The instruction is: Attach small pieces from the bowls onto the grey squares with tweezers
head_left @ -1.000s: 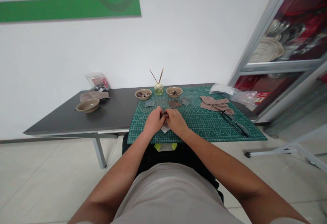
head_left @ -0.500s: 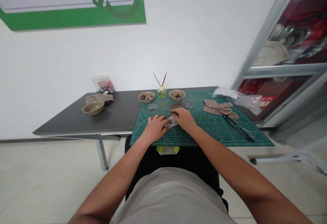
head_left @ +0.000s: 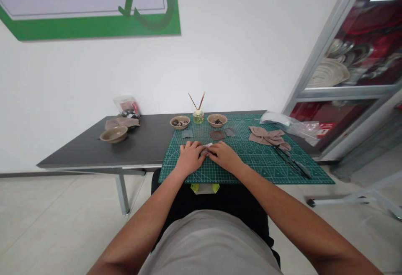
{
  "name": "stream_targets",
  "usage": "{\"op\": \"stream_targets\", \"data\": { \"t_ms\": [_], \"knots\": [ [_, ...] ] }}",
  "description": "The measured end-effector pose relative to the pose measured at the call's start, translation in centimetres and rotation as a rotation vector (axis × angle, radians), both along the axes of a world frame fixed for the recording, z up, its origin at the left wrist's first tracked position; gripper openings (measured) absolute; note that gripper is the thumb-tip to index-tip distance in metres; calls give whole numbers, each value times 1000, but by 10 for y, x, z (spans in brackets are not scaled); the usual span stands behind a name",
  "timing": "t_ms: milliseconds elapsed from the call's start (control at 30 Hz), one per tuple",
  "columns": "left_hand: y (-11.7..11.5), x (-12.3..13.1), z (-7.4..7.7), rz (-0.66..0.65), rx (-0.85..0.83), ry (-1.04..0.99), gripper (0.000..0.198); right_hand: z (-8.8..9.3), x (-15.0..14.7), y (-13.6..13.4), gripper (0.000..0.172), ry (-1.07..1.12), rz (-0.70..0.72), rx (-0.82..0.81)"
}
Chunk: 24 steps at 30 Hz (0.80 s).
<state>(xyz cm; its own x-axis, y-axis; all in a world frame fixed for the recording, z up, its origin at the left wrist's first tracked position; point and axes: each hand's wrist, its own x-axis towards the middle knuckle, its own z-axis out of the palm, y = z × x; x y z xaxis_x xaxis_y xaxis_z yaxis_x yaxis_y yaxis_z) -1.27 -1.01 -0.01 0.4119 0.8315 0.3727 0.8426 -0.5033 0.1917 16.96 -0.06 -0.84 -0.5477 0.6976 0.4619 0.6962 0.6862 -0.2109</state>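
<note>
My left hand (head_left: 190, 158) and my right hand (head_left: 225, 156) meet low over the green cutting mat (head_left: 251, 162). Between them is a small whitish-grey piece (head_left: 205, 150), thin like cloth or paper, pinched by the fingers of both hands and mostly covered by them. Just beyond my fingers, a brown square patch (head_left: 217, 135) lies flat, with a clear-grey patch (head_left: 229, 132) on its right and a blue-grey patch (head_left: 187, 134) farther left.
Two tan bowls (head_left: 180, 121) (head_left: 217, 120) with small dark and pale pieces flank a glass jar (head_left: 198, 116) holding sticks. To the right lie a brown cloth (head_left: 266, 135), eyeglasses (head_left: 293, 163) and plastic bags (head_left: 292, 123). Another bowl (head_left: 114, 134) stands left on the dark table (head_left: 147, 141).
My right hand has drawn back from beside the brown patch toward my left hand and now grips the whitish-grey piece, which is more covered. The brown patch shows fully.
</note>
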Motion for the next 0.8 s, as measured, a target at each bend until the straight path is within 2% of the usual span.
{"op": "stream_targets", "data": {
  "t_ms": [233, 367, 533, 800],
  "knots": [
    [1, 0, 1, 35, -23, -18, 24, 1, -9, 10, 18, -25, -95, -22],
    [1, 0, 1, 37, -27, -5, 23, 5, -11, 6, 18, -15, -110, -62],
    [0, 0, 3, 54, -59, 37, 22, 11, -11, 2, 20, -16, -262, -163],
    [0, 0, 2, 64, -69, 33, 22, 18, -15, 1, 19, -72, -348, -159]
  ]
}}
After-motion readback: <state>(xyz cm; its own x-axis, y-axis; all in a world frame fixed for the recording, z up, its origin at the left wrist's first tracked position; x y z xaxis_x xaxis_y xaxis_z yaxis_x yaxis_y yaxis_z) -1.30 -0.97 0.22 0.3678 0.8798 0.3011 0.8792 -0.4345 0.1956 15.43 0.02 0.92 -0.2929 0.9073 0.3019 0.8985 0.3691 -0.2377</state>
